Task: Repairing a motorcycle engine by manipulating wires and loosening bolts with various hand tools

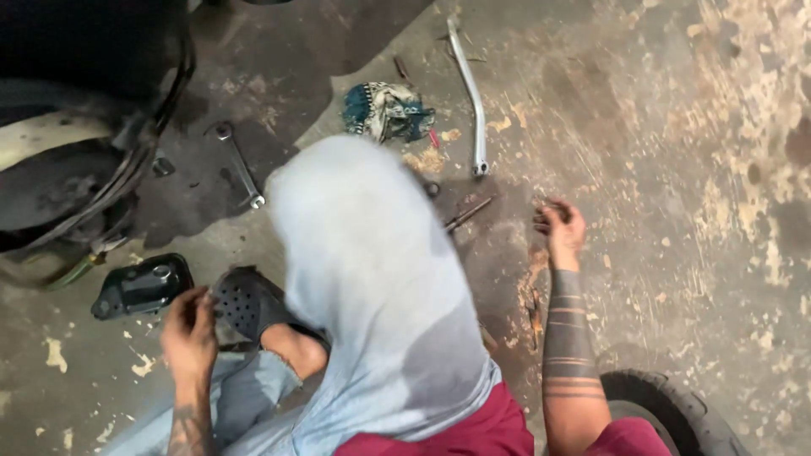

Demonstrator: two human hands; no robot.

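On stained floor: right hand point(559, 226) half-curled, grip unclear, near screwdriver point(467, 214); left hand point(189, 333) loosely open, empty, beside black shoe point(245, 304); raised knee point(363, 253) between; spanner point(239, 165), rag point(386, 111) beyond.

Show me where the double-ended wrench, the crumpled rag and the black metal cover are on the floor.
double-ended wrench point(239, 165): head view, middle of its shaft.
crumpled rag point(386, 111): head view, centre of the bunched cloth.
black metal cover point(142, 287): head view, its top face.

Rag point(387, 111) teal-white patterned; shoe point(245, 306) black, perforated.
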